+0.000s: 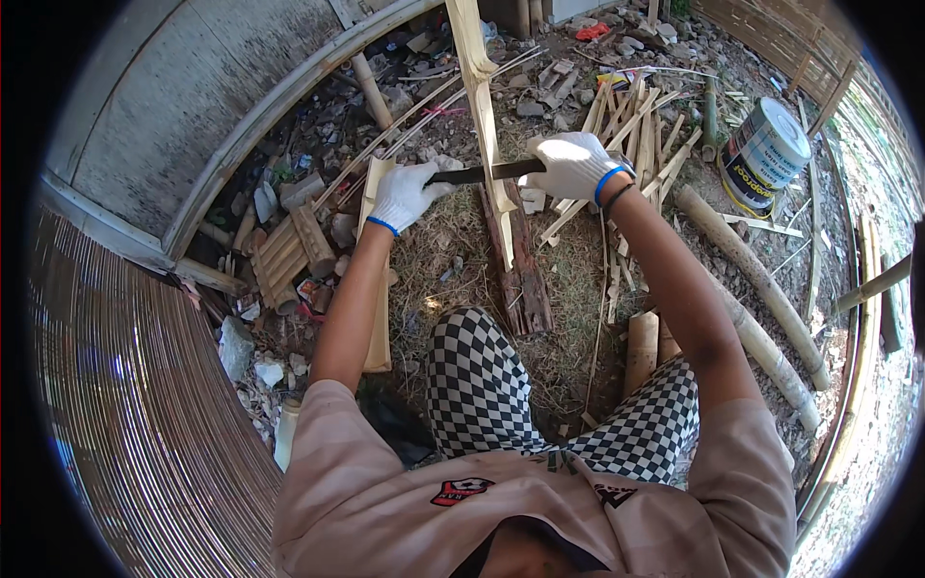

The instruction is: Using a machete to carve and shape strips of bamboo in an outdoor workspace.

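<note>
Both my hands wear white knitted gloves with blue cuffs. My left hand (pixel 412 196) is closed round one end of a long dark machete (pixel 472 176). The other end is in my right hand (pixel 573 166), its fingers wrapped round it; the glove hides the grip. Crosswise, the blade touches a pale split bamboo strip (pixel 477 82) that runs away from me to the top edge. The strip's near end tapers to a point over a rough dark brown wooden plank (pixel 525 279) on the ground. Beside my left forearm lies another bamboo piece (pixel 379 337).
Cut bamboo slats (pixel 636 130) lie in a heap beyond my right hand. A white paint bucket (pixel 771 149) stands at the right, near bamboo poles (pixel 756 260). Short bamboo pieces (pixel 287 252), rubble and litter cover the left side, before a grey panel (pixel 202 96).
</note>
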Available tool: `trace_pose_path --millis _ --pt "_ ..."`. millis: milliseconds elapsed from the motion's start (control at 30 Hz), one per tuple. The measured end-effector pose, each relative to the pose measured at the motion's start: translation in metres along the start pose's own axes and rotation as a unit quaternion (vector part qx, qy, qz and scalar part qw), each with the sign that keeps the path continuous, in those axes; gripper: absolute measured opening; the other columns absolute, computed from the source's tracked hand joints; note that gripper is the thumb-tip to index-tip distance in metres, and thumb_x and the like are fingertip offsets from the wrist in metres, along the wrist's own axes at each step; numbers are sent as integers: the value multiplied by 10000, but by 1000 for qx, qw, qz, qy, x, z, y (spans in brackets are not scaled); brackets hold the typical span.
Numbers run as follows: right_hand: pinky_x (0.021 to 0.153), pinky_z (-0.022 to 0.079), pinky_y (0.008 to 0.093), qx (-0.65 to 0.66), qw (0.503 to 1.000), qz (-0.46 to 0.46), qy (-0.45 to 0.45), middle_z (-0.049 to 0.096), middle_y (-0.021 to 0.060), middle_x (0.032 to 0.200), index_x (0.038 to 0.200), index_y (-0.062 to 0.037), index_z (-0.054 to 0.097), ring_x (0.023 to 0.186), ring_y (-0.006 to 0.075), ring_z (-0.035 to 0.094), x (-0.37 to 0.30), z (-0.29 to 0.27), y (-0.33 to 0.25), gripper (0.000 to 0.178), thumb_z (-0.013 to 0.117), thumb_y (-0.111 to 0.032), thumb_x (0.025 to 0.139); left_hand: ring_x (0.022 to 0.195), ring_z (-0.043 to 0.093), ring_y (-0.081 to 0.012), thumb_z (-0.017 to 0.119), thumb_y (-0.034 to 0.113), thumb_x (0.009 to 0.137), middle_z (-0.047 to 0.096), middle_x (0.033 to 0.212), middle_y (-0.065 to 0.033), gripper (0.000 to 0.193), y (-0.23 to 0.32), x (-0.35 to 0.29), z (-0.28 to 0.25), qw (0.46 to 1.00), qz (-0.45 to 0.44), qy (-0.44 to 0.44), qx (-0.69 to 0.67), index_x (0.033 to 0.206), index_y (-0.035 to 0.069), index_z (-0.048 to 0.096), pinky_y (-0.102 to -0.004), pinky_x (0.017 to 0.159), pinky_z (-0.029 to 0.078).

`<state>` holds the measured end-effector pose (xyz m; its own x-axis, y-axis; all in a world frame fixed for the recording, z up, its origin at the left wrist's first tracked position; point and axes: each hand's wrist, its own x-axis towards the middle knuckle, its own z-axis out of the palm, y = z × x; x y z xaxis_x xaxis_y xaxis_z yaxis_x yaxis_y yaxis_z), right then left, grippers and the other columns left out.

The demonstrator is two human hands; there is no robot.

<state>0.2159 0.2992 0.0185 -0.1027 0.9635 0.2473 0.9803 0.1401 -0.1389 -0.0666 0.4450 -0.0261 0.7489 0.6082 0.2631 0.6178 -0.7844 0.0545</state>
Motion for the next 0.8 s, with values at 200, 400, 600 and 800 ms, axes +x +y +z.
trace_pose_path --millis 200,400,600,800 --pt "690 564 472 -119 993 6 -24 697 119 758 882 -97 721 774 338 706 -16 -24 2 302 708 -386 794 786 684 -323 685 543 879 689 770 -113 420 16 -5 -25 998 13 50 -26 867 124 724 -436 691 517" --pt "676 584 438 -143 987 60 -32 718 124 784 843 -132 766 778 325 724 -33 -56 -35 151 650 -194 770 697 672 -319 744 322 829 664 715 -129 234 20 -25 -21 986 27 159 -31 783 94 718 -413 656 520" --pt "666 572 442 -118 992 -23 25 721 114 771 803 -157 767 768 335 726 -20 39 -25 125 684 -207 724 568 629 -301 607 292 1016 669 683 -175 369 -27 -35 20 878 -89 402 -242 853 -20 718 -370 572 481" --pt "684 575 465 -79 993 7 89 707 116 769 877 -135 757 772 329 716 -12 -24 -52 174 668 -256 788 625 638 -382 589 324 999 651 689 -156 361 -3 -24 -53 908 101 406 2 806 49 721 -454 611 498"
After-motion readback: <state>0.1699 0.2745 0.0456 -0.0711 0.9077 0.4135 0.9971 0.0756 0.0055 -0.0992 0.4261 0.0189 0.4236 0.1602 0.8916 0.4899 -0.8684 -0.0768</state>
